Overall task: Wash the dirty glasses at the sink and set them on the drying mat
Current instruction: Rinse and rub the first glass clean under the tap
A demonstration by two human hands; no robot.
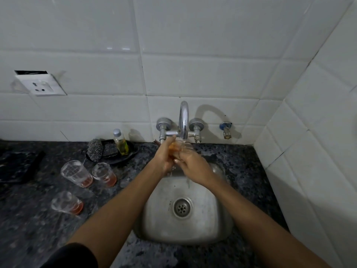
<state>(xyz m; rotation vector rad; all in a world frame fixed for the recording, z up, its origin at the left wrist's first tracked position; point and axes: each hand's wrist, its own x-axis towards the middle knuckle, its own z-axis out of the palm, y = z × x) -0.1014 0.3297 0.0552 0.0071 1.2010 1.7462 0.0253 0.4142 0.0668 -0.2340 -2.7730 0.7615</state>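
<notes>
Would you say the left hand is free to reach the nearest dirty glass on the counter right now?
Probably not yet: the left hand and right hand both hold a glass under the tap. The path to the nearest glass itself looks open.

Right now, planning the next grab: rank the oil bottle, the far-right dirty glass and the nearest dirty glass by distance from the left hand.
1. oil bottle, on the tray, just left of the left hand
2. far-right dirty glass, mid-counter
3. nearest dirty glass, counter front left
</notes>
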